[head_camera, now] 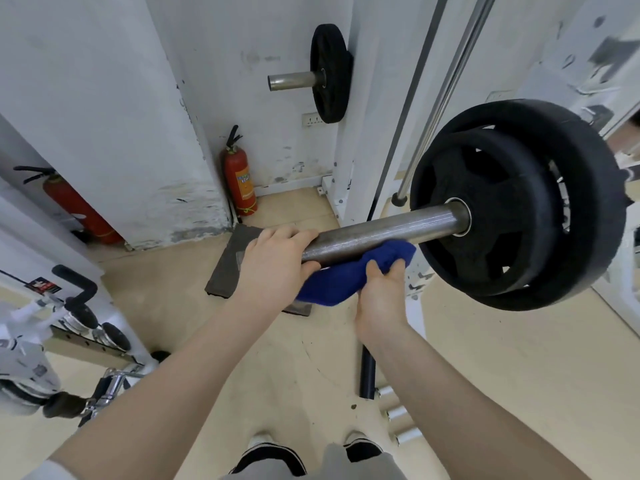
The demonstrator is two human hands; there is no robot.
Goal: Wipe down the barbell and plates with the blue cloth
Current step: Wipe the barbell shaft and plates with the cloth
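Observation:
A steel barbell sleeve (384, 230) runs from the centre toward the right, where two black plates (512, 202) sit on it. My left hand (277, 261) grips the free end of the sleeve, fingers curled over the top. Just under the sleeve, my right hand (381, 296) holds the blue cloth (346, 278), which is bunched and pressed against the underside of the bar close to the plates.
A smaller black plate (329, 74) hangs on a peg on the white rack upright. Two red fire extinguishers (239, 178) stand by the wall. A chrome guide rod (436, 98) slants down behind the plates. A dark mat (228, 261) lies on the floor below.

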